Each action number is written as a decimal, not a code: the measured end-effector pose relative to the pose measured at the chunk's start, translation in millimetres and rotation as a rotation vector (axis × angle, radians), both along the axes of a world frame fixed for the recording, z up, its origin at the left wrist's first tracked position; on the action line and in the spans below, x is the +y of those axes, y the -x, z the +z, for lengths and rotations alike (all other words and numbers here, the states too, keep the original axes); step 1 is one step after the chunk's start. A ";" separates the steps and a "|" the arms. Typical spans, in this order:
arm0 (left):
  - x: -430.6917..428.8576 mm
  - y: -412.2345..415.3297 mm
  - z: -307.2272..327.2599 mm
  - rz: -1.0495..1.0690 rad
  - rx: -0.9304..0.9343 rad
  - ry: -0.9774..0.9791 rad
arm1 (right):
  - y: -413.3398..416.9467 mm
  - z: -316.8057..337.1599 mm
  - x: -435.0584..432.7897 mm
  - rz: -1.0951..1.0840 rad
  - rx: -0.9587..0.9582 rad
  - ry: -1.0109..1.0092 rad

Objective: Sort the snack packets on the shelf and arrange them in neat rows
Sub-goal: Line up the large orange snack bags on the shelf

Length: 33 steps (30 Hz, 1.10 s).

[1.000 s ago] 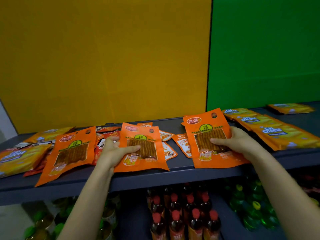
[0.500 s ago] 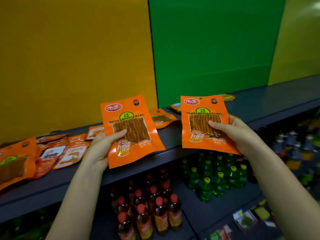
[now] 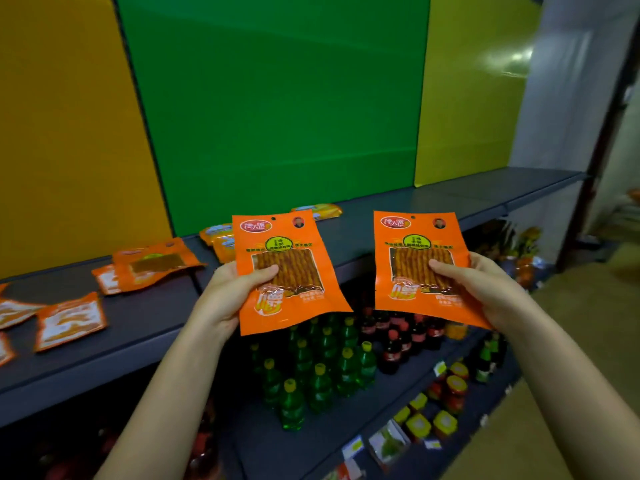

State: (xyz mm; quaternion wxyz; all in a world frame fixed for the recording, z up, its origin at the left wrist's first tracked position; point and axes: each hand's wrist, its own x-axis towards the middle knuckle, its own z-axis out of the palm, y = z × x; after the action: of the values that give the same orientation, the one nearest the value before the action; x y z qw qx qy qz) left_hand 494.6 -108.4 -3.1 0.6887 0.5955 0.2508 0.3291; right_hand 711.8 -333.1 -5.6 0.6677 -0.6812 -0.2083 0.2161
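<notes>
My left hand (image 3: 225,296) grips an orange snack packet (image 3: 287,244) with a clear window, held upright in front of the dark shelf (image 3: 381,209). My right hand (image 3: 485,289) grips a second identical orange packet (image 3: 415,237), also upright, just right of the first. Both packets are off the shelf. Another orange packet (image 3: 156,265) lies flat on the shelf to the left, with smaller orange and white packets (image 3: 69,320) near it. Yellow packets (image 3: 218,237) lie behind the left-held packet, and one more (image 3: 318,211) further back.
Green bottles (image 3: 318,372) and dark bottles with red caps (image 3: 398,334) fill the lower shelf. Jars with yellow lids (image 3: 443,420) stand lower right. Behind the shelf are yellow and green panels. The right stretch of the shelf (image 3: 502,188) is bare.
Both hands lifted their orange packets off the shelf and carried them to the right. My view swung right too, so the heap of packets slid towards the left edge.
</notes>
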 end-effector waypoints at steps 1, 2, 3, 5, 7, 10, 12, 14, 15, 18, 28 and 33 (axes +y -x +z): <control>-7.5 -16.7 -1.2 0.000 -0.007 -0.003 | -15.6 0.6 -7.8 -0.001 -0.003 0.000; -14.6 -33.2 -2.3 0.002 -0.011 -0.004 | -29.9 1.2 -15.1 0.002 -0.005 0.003; -21.3 -49.4 -3.4 0.006 -0.013 0.000 | -44.1 1.3 -21.4 0.005 -0.006 0.009; -32.8 -80.8 -5.5 0.005 -0.014 0.012 | -70.2 1.4 -32.8 0.007 -0.004 0.025; -42.4 -109.9 -6.7 -0.001 -0.007 0.013 | -94.6 1.8 -41.8 0.006 -0.004 0.037; -51.7 -148.6 -5.5 -0.005 0.014 0.003 | -129.2 3.8 -50.2 0.006 -0.015 0.038; -53.9 -173.6 -3.7 -0.008 0.018 -0.004 | -152.1 4.5 -52.1 0.009 -0.023 0.037; -54.2 -198.3 -2.4 -0.008 0.028 -0.019 | -173.7 4.0 -51.3 0.018 -0.027 0.039; -53.3 -210.4 -2.2 -0.005 0.036 -0.029 | -184.8 3.1 -49.8 0.026 -0.029 0.043; -45.8 -246.5 -2.3 0.009 0.049 -0.047 | -219.3 1.3 -41.5 0.044 -0.028 0.043; 7.8 -370.3 12.0 0.096 0.041 -0.016 | -343.0 24.3 14.9 0.114 -0.065 0.033; 31.4 -413.8 12.6 0.146 0.114 -0.008 | -388.3 22.4 50.2 0.180 -0.052 0.029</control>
State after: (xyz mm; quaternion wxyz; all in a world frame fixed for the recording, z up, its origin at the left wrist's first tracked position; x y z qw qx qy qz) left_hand 908.4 -76.9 9.4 0.6450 0.5960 0.3311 0.3451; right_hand 1100.1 -282.9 16.8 0.6301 -0.6746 -0.2829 0.2606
